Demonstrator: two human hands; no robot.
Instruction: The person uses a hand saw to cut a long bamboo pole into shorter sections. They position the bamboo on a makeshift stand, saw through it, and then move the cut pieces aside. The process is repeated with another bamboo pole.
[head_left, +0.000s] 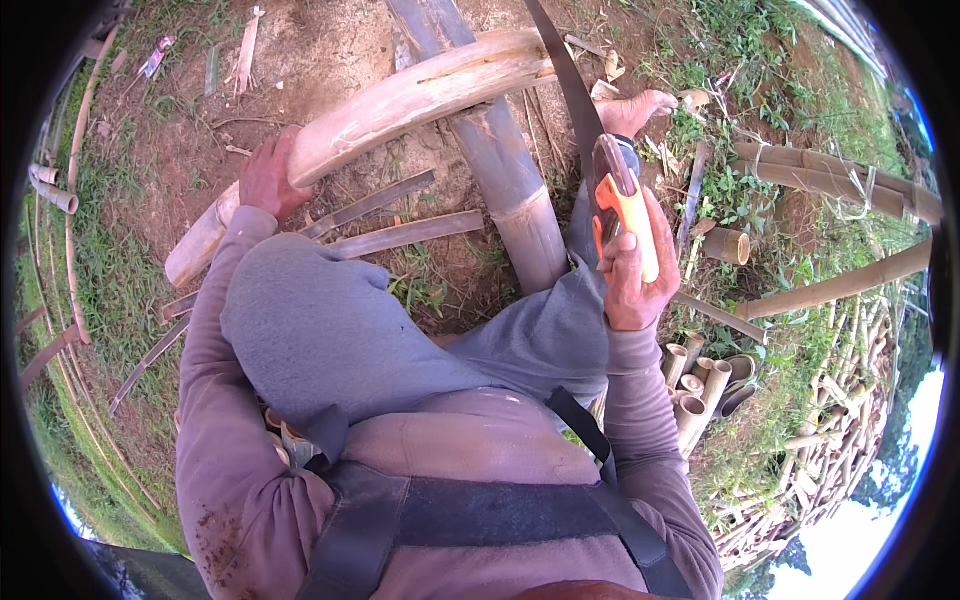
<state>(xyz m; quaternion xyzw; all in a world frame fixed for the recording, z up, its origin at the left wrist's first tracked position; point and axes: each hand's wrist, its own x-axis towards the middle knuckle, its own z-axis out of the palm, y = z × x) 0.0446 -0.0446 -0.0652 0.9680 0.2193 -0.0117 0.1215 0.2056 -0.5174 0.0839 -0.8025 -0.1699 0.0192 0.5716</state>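
Pale split bamboo [400, 100] lies slanted across the bare earth, resting over a thicker grey bamboo pole [510, 180] that runs away from the person. The left hand [268, 178] curls over the lower part of the split piece, fingers pressed together around its edge, the arm stretched forward past the raised knee. The right hand [632, 275] is lifted beside the right leg, fingers wrapped tight around the orange handle of a curved saw [585, 120], whose dark blade points up and away. Short hollow bamboo sections [700, 380] lie heaped on the grass to the right; what they hold cannot be told.
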